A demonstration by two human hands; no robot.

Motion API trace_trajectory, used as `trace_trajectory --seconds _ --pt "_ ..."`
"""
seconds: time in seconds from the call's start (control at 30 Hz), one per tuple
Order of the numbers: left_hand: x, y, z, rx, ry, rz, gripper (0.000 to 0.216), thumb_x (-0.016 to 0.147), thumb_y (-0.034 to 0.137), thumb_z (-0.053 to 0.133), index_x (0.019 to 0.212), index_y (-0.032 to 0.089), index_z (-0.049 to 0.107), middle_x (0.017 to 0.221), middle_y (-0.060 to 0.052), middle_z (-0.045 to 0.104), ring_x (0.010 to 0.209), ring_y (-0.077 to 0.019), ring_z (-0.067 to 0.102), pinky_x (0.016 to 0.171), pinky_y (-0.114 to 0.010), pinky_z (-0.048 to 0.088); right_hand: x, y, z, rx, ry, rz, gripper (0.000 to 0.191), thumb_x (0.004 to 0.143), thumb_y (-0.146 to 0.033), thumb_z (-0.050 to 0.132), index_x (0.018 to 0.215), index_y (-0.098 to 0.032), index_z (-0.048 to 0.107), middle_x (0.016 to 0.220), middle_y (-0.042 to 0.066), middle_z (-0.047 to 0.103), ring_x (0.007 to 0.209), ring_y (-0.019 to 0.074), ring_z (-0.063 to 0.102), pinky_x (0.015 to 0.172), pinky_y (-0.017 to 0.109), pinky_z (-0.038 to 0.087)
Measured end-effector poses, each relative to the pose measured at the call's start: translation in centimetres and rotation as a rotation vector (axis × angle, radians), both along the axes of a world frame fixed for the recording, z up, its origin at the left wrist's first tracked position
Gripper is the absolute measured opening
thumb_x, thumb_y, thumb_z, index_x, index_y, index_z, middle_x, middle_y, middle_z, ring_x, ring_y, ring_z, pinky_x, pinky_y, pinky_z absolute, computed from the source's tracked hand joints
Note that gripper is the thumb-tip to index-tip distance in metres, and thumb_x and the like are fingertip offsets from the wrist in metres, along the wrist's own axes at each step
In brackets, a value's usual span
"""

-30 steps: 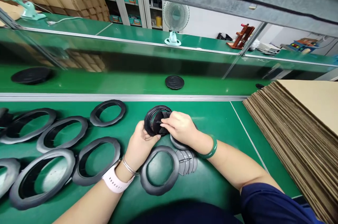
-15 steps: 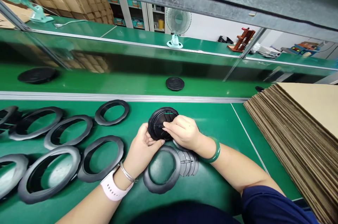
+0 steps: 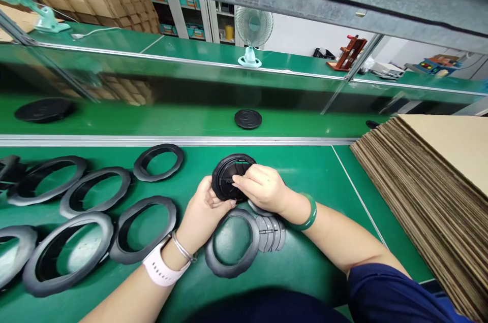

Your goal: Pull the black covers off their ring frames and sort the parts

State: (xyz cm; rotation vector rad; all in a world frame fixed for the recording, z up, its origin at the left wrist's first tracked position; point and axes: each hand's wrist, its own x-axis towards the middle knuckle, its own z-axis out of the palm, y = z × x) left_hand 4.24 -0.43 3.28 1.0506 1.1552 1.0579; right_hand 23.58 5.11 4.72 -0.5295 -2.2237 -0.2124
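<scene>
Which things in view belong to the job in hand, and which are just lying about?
In the job:
black round part, in left hand, right hand at its middle
nearby gray ring and slatted piece, likely
similar rings at left, likely

Lying about, apparently:
fan
cardboard stack
reddish-brown stand

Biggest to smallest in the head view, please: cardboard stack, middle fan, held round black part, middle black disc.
1. Cardboard stack
2. Middle fan and held round black part: too alike to rank
3. Middle black disc
</scene>
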Motion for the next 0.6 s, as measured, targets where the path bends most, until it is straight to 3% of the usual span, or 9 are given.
trace_trajectory --seconds 0.2,0.33,0.43,0.6 --pt "-0.04 0.1 -0.13 -0.009 -0.024 -0.007 0.058 0.068 0.029 0.086 0.107 0.021 0.044 0.09 -0.001 0.07 0.086 -0.0212 0.072 0.077 -0.03 0.058 0.04 0.04 -0.06 0.051 -0.015 0.026 0.013 0.105 -0.011 0.05 0.105 -0.013 0.063 0.075 0.004 0.054 0.066 0.0176 0.048 0.059 0.031 0.044" --pt "-0.13 0.11 -0.47 -0.005 -0.014 0.001 0.058 0.068 0.028 0.086 0.109 0.02 0.045 0.092 -0.001 0.07 0.087 -0.0197 0.071 0.08 -0.029 0.058 -0.23 -0.02 0.04 -0.039 -0.025 -0.009 0.024 0.107 -0.015 0.048 0.091 -0.013 0.065 0.074 0.005 0.053 0.068 0.0179 0.048 0.062 0.031 0.045" --pt "-0.12 0.05 -0.56 -0.005 0.006 0.007 0.059 0.068 0.028 0.086 0.11 0.02 0.046 0.093 -0.002 0.07 0.089 -0.0206 0.071 0.081 -0.03 0.057 -0.32 0.04 -0.12 -0.129 -0.036 -0.03 0.026 0.109 -0.021 0.047 0.094 -0.012 0.067 0.079 0.007 0.054 0.073 0.0196 0.051 0.066 0.032 0.048" --pt "0.05 0.1 -0.44 -0.026 0.016 -0.002 0.06 0.066 0.03 0.087 0.11 0.02 0.047 0.092 -0.003 0.07 0.09 -0.022 0.071 0.081 -0.032 0.058 -0.15 0.35 -0.46 -0.247 -0.125 -0.051 0.015 0.105 -0.021 0.057 0.096 -0.013 0.066 0.087 0.007 0.055 0.079 0.0208 0.052 0.073 0.032 0.049"
